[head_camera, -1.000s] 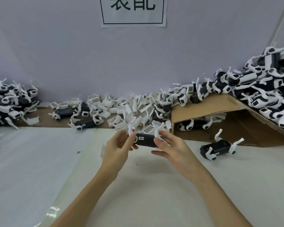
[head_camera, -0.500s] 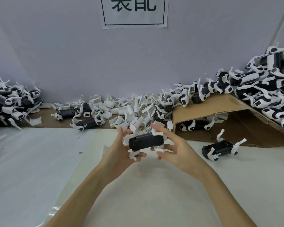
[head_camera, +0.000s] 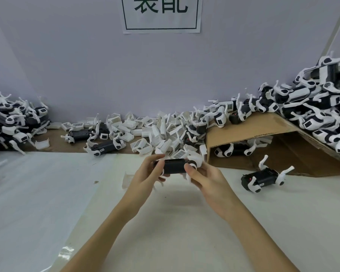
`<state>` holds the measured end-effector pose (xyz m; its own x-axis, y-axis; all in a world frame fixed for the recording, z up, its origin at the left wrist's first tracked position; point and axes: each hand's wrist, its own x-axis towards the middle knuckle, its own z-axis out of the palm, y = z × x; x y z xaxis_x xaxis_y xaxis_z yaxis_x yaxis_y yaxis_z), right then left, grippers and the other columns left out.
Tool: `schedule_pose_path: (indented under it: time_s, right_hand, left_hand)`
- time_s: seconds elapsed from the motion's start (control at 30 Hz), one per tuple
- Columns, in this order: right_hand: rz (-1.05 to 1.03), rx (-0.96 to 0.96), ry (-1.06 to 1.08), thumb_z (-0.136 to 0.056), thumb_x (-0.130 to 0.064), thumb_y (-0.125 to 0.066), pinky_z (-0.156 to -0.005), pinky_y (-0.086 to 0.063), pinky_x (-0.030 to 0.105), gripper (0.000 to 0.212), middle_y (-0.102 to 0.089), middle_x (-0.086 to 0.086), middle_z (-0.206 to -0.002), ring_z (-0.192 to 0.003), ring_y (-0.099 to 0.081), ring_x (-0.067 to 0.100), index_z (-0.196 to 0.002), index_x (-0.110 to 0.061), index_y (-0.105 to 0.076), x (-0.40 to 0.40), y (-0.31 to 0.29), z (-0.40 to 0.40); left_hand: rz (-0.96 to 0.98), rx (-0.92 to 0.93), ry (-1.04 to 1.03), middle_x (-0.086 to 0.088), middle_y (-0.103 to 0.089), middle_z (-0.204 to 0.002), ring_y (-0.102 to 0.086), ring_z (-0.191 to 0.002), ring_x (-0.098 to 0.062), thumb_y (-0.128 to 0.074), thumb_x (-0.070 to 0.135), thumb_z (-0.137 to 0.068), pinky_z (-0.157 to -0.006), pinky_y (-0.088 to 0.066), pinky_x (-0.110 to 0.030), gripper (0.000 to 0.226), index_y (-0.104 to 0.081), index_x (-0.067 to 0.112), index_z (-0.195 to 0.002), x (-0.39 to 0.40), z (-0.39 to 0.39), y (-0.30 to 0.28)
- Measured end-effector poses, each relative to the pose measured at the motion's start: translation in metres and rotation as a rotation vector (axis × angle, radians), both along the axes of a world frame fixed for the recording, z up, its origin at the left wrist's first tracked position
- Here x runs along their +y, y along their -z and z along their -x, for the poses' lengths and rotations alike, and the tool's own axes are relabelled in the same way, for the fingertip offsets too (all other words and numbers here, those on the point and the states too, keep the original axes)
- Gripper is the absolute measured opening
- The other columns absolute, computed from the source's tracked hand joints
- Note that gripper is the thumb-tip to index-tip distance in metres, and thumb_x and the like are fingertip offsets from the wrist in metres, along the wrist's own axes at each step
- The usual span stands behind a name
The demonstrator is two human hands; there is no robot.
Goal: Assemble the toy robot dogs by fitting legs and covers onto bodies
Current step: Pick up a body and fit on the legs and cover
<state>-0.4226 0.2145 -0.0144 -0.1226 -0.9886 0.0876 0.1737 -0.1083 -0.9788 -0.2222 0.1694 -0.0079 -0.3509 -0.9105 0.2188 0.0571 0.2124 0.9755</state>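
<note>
— Where is the toy dog body being worked on?

— The black body [head_camera: 174, 168] is held level above the white table [head_camera: 47, 193], between both hands. Its left end is gripped by the curled fingers of the left hand [head_camera: 145, 176]; its right end, where a white leg [head_camera: 193, 163] is fitted, is pinched by the right hand [head_camera: 206, 177].

— And what is kept around it?

— Just behind, a heap of loose white covers [head_camera: 157, 134] is spread along the wall. A folded cardboard sheet [head_camera: 249, 132] is seen to the right — finished dogs [head_camera: 312, 107] are piled on its slope, and one dog [head_camera: 234, 151] is tucked under it. Another black dog [head_camera: 263, 177] is lying on the table near the cardboard, legs up. More dogs [head_camera: 12, 120] are stacked at far left.
</note>
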Motion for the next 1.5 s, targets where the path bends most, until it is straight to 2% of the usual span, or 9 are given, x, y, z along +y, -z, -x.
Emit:
schedule_pose_path:
  time_s: [0.17,0.3,0.43,0.6,0.77,0.93,1.07,1.27,1.5]
  right_hand:
    - [0.089,0.026,0.003,-0.080,-0.042,-0.086,-0.086,-0.055,0.023,0.047,-0.073,-0.001,-0.110,-0.104,-0.067,0.015,-0.123,-0.028,-0.073,0.003,-0.004,-0.001]
    - [0.086,0.003,0.162,-0.070,-0.051,-0.091,-0.097,-0.058,0.037,0.056,-0.075,0.006,-0.113,-0.104,-0.073,0.022,-0.116,-0.024,-0.074,0.001,-0.005,-0.008]
    - [0.035,-0.089,0.165,-0.073,-0.049,-0.087,-0.102,-0.057,0.052,0.068,-0.070,0.019,-0.121,-0.110,-0.073,0.028,-0.126,-0.011,-0.068,0.001,-0.004,-0.014]
    - [0.055,-0.308,-0.106,-0.109,-0.034,-0.048,-0.096,-0.059,0.049,0.043,-0.068,0.023,-0.128,-0.122,-0.067,0.037,-0.136,-0.005,-0.065,0.007,-0.015,-0.004]
    - [0.184,0.626,0.050,-0.099,-0.031,-0.071,-0.108,-0.041,0.024,0.045,-0.059,-0.023,-0.140,-0.133,-0.051,-0.004,-0.141,-0.040,-0.058,0.009,-0.005,-0.011]
    - [0.129,0.358,0.061,-0.092,-0.028,-0.080,-0.082,-0.065,0.036,0.025,-0.076,-0.010,-0.105,-0.096,-0.075,0.012,-0.115,-0.030,-0.073,0.008,-0.002,-0.015]
    - [0.156,0.546,0.224,-0.088,-0.029,-0.084,-0.074,-0.054,0.014,0.027,-0.070,-0.025,-0.103,-0.101,-0.065,0.001,-0.108,-0.042,-0.071,0.005,0.003,-0.006]
    - [0.342,0.771,0.245,-0.082,-0.014,-0.089,-0.089,-0.045,0.009,0.048,-0.059,-0.006,-0.119,-0.114,-0.060,0.002,-0.124,-0.030,-0.074,0.003,0.009,-0.009]
    - [0.043,0.408,-0.138,-0.094,-0.056,-0.069,-0.097,-0.054,0.026,0.052,-0.067,-0.009,-0.125,-0.112,-0.066,0.008,-0.141,-0.044,-0.050,0.016,-0.007,-0.025]
  left_hand:
    - [0.103,-0.005,-0.012,-0.001,-0.077,-0.116,-0.071,-0.107,-0.011,-0.062,0.047,-0.098,-0.089,-0.048,-0.014,0.046,-0.065,0.029,-0.140,-0.005,-0.005,-0.001]
    - [0.458,-0.257,-0.201,0.016,-0.065,-0.132,-0.061,-0.125,-0.007,-0.055,0.052,-0.105,-0.099,-0.043,-0.011,0.050,-0.051,0.035,-0.151,-0.006,-0.003,0.009]
    - [0.758,-0.545,0.007,0.020,-0.045,-0.148,-0.047,-0.139,-0.011,-0.064,0.040,-0.106,-0.114,-0.039,-0.023,0.057,-0.042,0.033,-0.158,-0.009,-0.001,0.024]
    - [0.401,-0.265,-0.070,0.020,-0.069,-0.125,-0.067,-0.119,-0.009,-0.060,0.001,-0.105,-0.096,-0.058,-0.034,0.043,-0.056,0.034,-0.133,-0.016,-0.003,0.024]
    - [0.155,0.036,0.113,0.002,-0.075,-0.129,-0.070,-0.124,-0.015,-0.065,0.008,-0.104,-0.098,-0.053,-0.022,0.037,-0.063,0.027,-0.137,-0.010,-0.007,0.013]
    - [0.438,-0.232,-0.051,0.019,-0.071,-0.125,-0.064,-0.122,-0.005,-0.069,0.028,-0.102,-0.096,-0.044,-0.014,0.029,-0.069,0.050,-0.122,-0.007,-0.001,0.011]
    - [0.054,-0.030,0.204,-0.009,-0.073,-0.130,-0.070,-0.117,-0.027,-0.054,0.008,-0.110,-0.093,-0.055,-0.032,0.031,-0.074,0.019,-0.130,-0.017,-0.013,0.005]
    - [-0.100,0.059,0.097,-0.013,-0.077,-0.123,-0.072,-0.116,-0.030,-0.045,0.072,-0.099,-0.095,-0.059,-0.029,0.066,-0.081,0.020,-0.116,-0.014,-0.010,-0.001]
    - [-0.234,0.285,-0.114,-0.022,-0.063,-0.071,-0.054,-0.066,-0.032,-0.046,0.104,-0.068,-0.063,-0.043,-0.033,0.094,-0.074,0.014,-0.076,-0.012,-0.001,0.002]
